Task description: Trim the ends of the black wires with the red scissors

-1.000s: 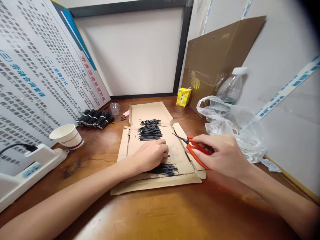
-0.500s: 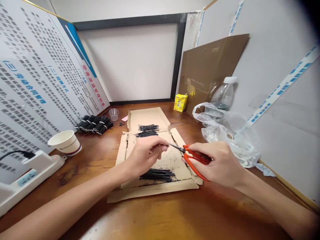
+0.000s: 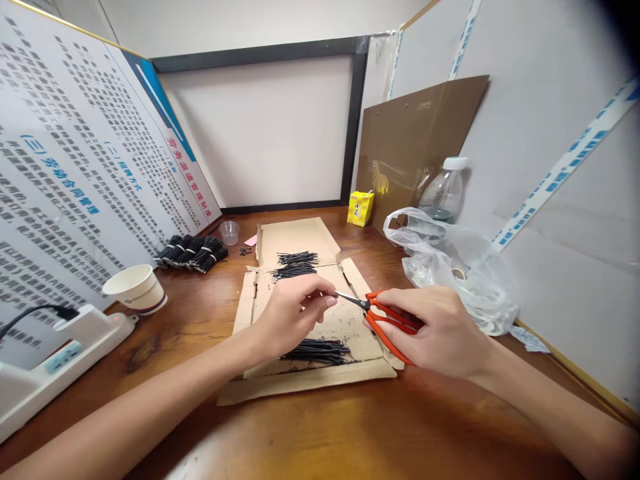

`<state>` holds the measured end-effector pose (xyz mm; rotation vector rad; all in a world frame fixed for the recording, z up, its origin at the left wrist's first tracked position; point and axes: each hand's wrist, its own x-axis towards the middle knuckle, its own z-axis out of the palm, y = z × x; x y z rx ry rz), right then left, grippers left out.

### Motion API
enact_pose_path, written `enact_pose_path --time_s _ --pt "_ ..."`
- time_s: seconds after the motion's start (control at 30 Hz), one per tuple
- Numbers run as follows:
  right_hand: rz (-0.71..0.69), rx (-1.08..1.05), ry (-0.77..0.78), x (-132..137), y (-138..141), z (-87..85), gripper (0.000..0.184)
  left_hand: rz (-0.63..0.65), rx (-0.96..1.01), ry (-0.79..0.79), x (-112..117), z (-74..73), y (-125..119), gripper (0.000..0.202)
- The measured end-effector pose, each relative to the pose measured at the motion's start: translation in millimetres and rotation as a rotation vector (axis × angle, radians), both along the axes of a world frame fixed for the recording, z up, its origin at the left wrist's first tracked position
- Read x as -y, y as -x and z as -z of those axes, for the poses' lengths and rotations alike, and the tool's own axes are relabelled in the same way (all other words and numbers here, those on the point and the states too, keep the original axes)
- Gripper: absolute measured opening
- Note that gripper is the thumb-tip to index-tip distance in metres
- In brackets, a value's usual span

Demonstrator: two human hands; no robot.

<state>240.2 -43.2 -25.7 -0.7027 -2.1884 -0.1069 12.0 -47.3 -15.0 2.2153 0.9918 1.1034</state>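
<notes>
My right hand (image 3: 435,327) grips the red handles of a pair of scissors (image 3: 385,313), whose dark pointed blades reach left to my left fingertips. My left hand (image 3: 295,310) is closed in a pinch; what sits between thumb and forefinger is too small to make out. Both hands hover over a flattened cardboard box (image 3: 345,347) strewn with dark bits. On its near part lies a pile of thin black wire-like pieces (image 3: 317,351), partly behind my left hand. Two smaller piles of black pieces (image 3: 295,263) rest further back on the cardboard.
At left stand a paper cup (image 3: 135,288), a white power strip (image 3: 65,353) and tied black bundles (image 3: 193,253). A small clear cup (image 3: 229,232) is behind. On the right are a yellow carton (image 3: 360,209), a plastic bag (image 3: 460,273) and a clear bottle (image 3: 445,190).
The scissor blades stay at my left fingertips, and the handles look slightly closer together. The whole view has shifted a little. Both hands keep nearly the same place.
</notes>
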Motion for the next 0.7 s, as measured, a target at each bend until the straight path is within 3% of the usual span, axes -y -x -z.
enact_pose_path --time_s 0.47,0.7 --pt "0.041 -0.014 -0.031 -1.7 -0.2 -2.2 0.02 -0.006 -0.059 -0.08 -3.1 -0.6 2.1 0.01" --pt "0.012 -0.017 0.041 -5.3 -0.7 0.5 0.013 -0.023 -0.075 -0.079 -5.6 -0.7 4.4 0.01"
